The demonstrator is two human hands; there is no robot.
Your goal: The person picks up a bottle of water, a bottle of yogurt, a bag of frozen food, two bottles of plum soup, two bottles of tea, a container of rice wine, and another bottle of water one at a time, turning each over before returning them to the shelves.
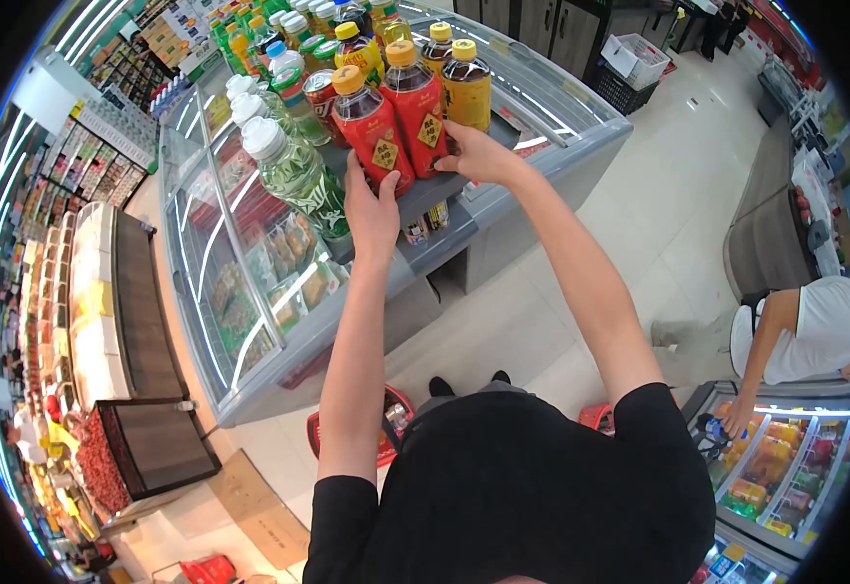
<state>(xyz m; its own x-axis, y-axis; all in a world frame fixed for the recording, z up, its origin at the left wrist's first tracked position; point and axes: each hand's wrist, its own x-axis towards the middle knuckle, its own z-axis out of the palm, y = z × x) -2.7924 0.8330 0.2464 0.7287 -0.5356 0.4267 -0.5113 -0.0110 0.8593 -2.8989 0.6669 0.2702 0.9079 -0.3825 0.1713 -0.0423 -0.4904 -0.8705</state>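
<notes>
My left hand (370,207) rests against the base of a red-labelled drink bottle (368,125) with a yellow cap, standing on a grey shelf (442,185) above a chest freezer. My right hand (477,154) wraps around the bottom of a second red-labelled bottle (413,100) beside it. Behind these stand yellow-labelled bottles (467,86). To the left stand green-labelled clear bottles with white caps (294,167). Both arms reach forward from black short sleeves.
The glass-topped chest freezer (240,292) holds packaged goods. A red basket (389,428) sits on the floor by my feet. Another person in a white top (797,331) bends over a freezer (785,477) at right. Snack shelves (55,341) line the left.
</notes>
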